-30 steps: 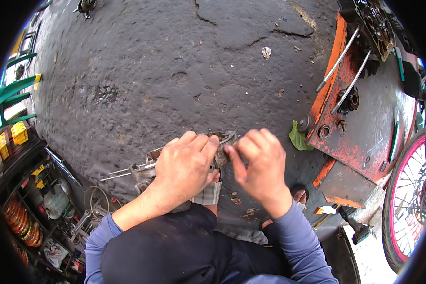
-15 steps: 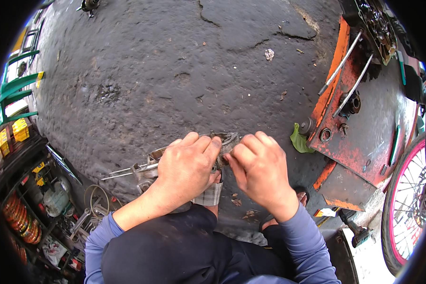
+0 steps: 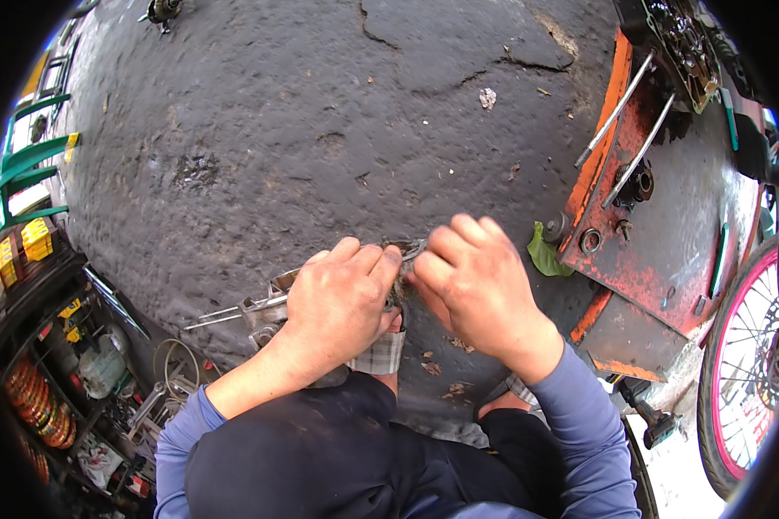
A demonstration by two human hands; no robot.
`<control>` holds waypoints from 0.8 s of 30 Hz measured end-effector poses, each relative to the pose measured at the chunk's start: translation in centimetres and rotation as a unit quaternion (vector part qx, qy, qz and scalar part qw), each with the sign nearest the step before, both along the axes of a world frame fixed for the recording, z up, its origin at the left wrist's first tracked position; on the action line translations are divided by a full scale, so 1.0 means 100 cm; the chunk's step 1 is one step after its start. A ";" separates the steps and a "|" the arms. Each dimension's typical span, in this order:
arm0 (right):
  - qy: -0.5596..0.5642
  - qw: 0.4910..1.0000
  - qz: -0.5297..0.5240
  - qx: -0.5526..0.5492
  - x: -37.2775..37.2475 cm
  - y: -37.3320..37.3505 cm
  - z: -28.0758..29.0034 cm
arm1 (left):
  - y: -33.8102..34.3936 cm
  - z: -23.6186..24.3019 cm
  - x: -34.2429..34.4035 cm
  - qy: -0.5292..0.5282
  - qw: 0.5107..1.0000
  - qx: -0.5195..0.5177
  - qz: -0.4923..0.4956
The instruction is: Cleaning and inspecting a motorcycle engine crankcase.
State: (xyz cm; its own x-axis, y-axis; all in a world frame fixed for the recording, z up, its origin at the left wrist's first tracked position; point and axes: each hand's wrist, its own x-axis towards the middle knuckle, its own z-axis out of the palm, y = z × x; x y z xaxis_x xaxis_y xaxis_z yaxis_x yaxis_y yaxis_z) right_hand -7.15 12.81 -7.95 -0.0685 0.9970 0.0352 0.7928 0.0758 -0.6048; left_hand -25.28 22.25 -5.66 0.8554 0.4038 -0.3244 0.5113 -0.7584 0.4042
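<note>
Left hand [image 3: 342, 290] clamps metal part [image 3: 260, 317] mid-frame, likely steadying it.
Right hand [image 3: 480, 281] curls alongside, its grip impossible to tell.

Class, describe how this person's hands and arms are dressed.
The left hand and right hand show no gloves or rings. The left sleeve and right sleeve are plain blue-grey, creased; the left ends farther from the wrist.

Dull grey metal part [image 3: 260, 310], blue sleeves [image 3: 584, 415], black trousers [image 3: 303, 450] – grey checked band [image 3: 379, 355], green leaf [image 3: 545, 251] – pink wheel rim [image 3: 717, 381]
</note>
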 end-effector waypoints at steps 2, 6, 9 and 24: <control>-0.008 1.000 -0.006 0.017 0.002 0.005 -0.004 | -0.002 0.000 0.000 0.001 1.000 -0.004 0.000; 0.009 0.999 0.040 0.007 0.003 -0.002 -0.001 | -0.002 -0.001 -0.001 0.003 1.000 -0.007 -0.001; -0.002 1.000 0.018 0.023 0.006 0.008 -0.004 | 0.000 0.000 0.001 0.001 1.000 0.008 -0.009; 0.012 0.999 -0.045 0.006 -0.008 -0.013 -0.004 | 0.000 -0.001 0.000 -0.018 1.000 0.009 -0.007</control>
